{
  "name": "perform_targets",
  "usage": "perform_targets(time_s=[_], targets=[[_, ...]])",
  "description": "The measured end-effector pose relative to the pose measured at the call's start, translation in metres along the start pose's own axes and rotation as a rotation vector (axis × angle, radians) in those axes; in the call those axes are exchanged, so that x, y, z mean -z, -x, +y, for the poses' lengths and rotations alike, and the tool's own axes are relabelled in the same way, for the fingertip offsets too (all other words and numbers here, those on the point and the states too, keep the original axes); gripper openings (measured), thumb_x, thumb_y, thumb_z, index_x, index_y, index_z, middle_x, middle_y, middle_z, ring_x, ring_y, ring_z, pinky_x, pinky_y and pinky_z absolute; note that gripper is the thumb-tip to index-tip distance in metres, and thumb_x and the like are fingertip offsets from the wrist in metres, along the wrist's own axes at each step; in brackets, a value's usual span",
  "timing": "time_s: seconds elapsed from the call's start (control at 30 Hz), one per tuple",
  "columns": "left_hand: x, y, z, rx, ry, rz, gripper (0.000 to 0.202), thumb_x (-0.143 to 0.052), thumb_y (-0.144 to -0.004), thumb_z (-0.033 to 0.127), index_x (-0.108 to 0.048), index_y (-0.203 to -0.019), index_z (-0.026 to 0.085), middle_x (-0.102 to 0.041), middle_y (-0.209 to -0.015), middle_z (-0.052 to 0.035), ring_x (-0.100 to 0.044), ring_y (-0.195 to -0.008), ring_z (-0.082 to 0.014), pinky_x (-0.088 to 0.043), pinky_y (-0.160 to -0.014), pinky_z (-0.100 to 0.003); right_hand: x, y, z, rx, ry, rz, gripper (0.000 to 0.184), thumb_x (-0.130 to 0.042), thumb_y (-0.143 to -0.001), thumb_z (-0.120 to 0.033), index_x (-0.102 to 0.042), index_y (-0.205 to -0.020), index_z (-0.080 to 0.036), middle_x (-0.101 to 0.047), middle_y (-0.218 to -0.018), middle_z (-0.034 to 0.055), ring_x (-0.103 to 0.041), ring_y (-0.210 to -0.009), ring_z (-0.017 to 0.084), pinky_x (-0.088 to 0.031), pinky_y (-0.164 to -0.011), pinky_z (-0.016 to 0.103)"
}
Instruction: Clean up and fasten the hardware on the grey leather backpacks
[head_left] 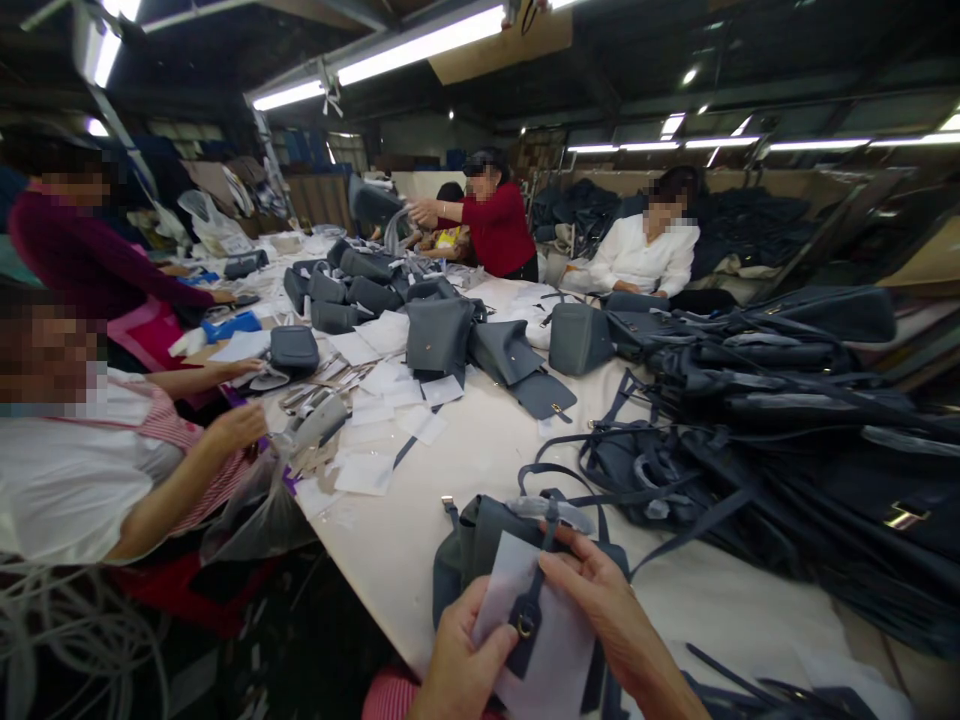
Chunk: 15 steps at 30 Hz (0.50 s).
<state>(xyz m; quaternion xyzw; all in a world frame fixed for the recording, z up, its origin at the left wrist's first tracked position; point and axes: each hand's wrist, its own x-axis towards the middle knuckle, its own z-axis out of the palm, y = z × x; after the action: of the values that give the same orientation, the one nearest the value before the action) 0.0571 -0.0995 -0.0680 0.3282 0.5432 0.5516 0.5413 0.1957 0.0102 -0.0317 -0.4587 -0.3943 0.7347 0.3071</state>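
My left hand (pixel 459 655) grips a white sheet of paper (pixel 555 650) from the left, thumb pressed on its front. My right hand (pixel 600 600) pinches the same sheet from the right, next to a dark blue leather tab with a small brass buckle (pixel 526 612) lying over the paper. Behind the sheet sits a grey-blue handbag (pixel 469 545) near the front edge of the white table (pixel 487 450), its straps running back toward the pile.
A big heap of dark blue bags and straps (pixel 787 420) fills the right side. More grey bags (pixel 439 335) and white paper slips (pixel 375 410) lie mid-table. Two people sit at the left, two more at the far end. White cords (pixel 67 630) hang lower left.
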Motion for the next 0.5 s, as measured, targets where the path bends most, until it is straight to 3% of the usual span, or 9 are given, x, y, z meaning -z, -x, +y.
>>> perform_targets(time_s=[0.17,0.27,0.33,0.43,0.5], targets=[[0.001,0.002,0.002,-0.025,0.006,-0.023,0.049,-0.065,-0.071,0.023,-0.062,-0.12,0.018,-0.069,-0.107,-0.0062,-0.061,-0.094,-0.024,-0.047,-0.083,-0.029,0.001,-0.002,-0.003,0.002,-0.098,-0.161,0.055,-0.083,-0.065,-0.035,-0.063,-0.113,-0.02,-0.071,-0.073,-0.0001,-0.067,-0.065,0.018,-0.051,-0.061,0.027],[0.004,0.004,0.005,-0.122,-0.113,-0.015,0.041,-0.062,-0.077,0.023,-0.065,-0.117,0.02,-0.068,-0.109,-0.0068,-0.06,-0.102,-0.0256,-0.044,-0.09,-0.03,0.0,-0.005,0.0,0.025,-0.179,-0.128,0.049,-0.085,-0.062,-0.029,-0.067,-0.106,-0.02,-0.073,-0.081,0.0015,-0.067,-0.067,0.017,-0.051,-0.062,0.026],[0.006,0.006,0.006,-0.189,-0.25,-0.032,0.028,-0.058,-0.082,0.025,-0.07,-0.108,0.02,-0.069,-0.098,-0.0079,-0.061,-0.092,-0.0239,-0.045,-0.084,-0.029,0.0,-0.006,0.002,0.029,-0.204,-0.094,0.047,-0.086,-0.06,-0.028,-0.067,-0.102,-0.021,-0.073,-0.082,0.0015,-0.067,-0.069,0.017,-0.051,-0.063,0.026],[0.01,0.008,0.004,-0.293,-0.417,-0.045,0.024,-0.054,-0.085,0.023,-0.073,-0.098,0.019,-0.066,-0.082,-0.0086,-0.06,-0.076,-0.0212,-0.044,-0.07,-0.028,0.002,-0.004,0.002,0.022,-0.106,-0.058,0.044,-0.083,-0.064,-0.039,-0.067,-0.101,-0.02,-0.073,-0.083,0.0034,-0.066,-0.068,0.019,-0.051,-0.063,0.028],[0.011,0.007,0.0,-0.354,-0.468,-0.044,0.027,-0.052,-0.083,0.015,-0.073,-0.099,0.019,-0.065,-0.082,-0.0088,-0.059,-0.075,-0.0208,-0.043,-0.068,-0.027,0.004,-0.002,0.0,0.034,0.015,-0.061,0.044,-0.072,-0.072,-0.052,-0.066,-0.1,-0.019,-0.072,-0.086,0.0061,-0.066,-0.072,0.021,-0.052,-0.066,0.032]])
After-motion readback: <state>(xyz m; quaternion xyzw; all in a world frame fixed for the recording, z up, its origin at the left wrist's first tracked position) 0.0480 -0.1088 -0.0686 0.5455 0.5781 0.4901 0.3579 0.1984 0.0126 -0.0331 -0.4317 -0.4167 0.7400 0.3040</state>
